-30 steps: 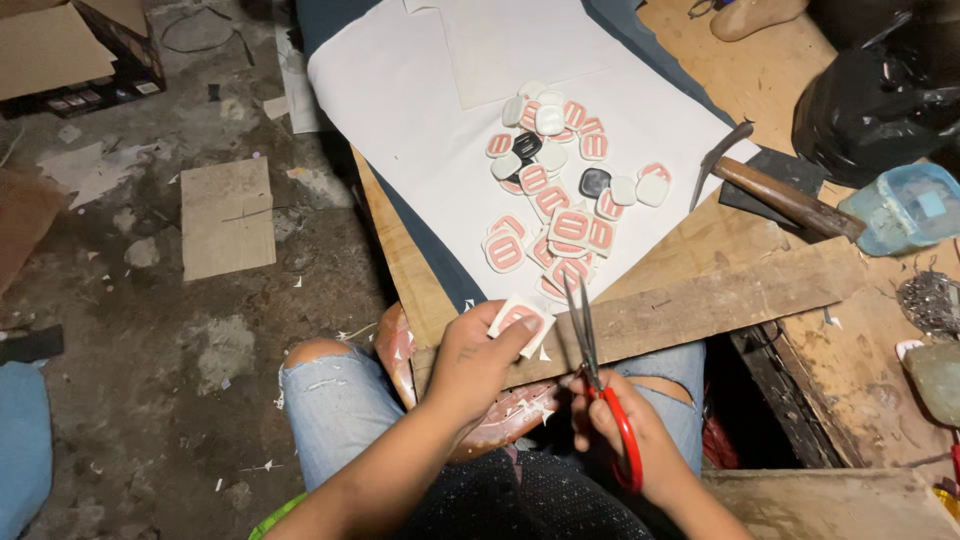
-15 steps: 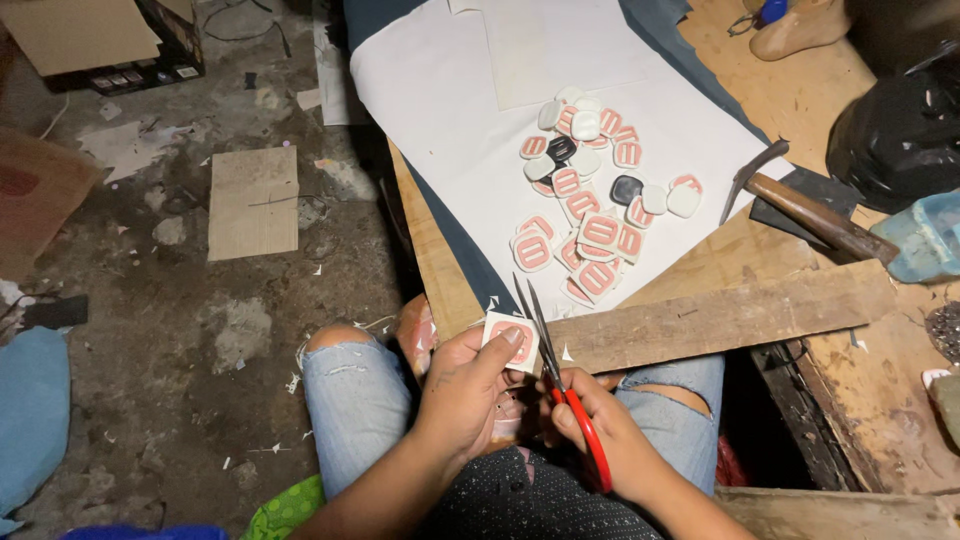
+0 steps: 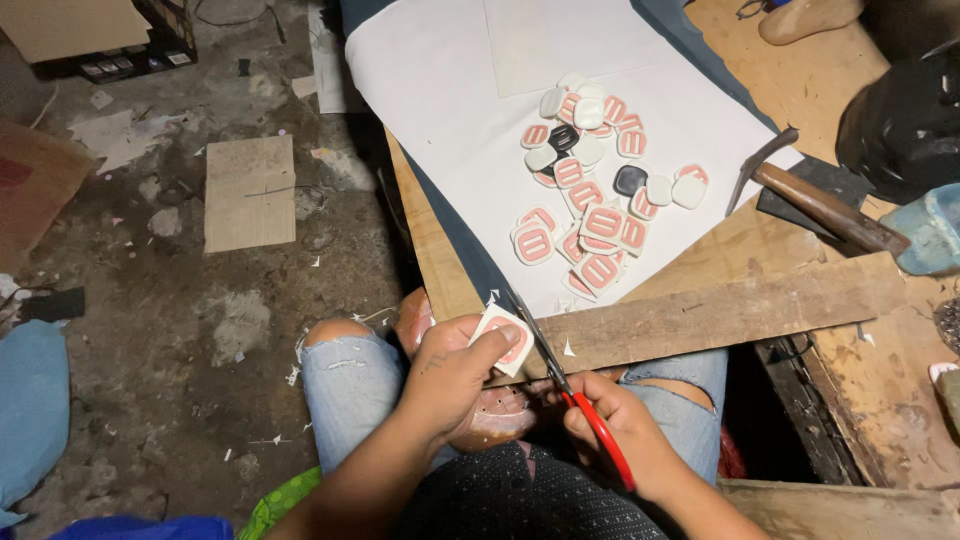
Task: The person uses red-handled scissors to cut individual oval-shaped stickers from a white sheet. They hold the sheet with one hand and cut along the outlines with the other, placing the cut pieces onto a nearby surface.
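From my head view, my left hand (image 3: pixel 455 375) pinches a small white-and-pink patch (image 3: pixel 503 338) over my lap, right at the worktop (image 3: pixel 800 400) edge. My right hand (image 3: pixel 615 430) grips the red-handled scissors (image 3: pixel 570 385), blades touching the patch's edge. More patches (image 3: pixel 590 215) sit piled on the white sheet (image 3: pixel 440 90), a hammer (image 3: pixel 815 205) beside them.

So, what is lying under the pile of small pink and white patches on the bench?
The pile of patches lies on a white sheet, which rests on a darker sheet over the wooden bench. What is directly below the pile is covered.
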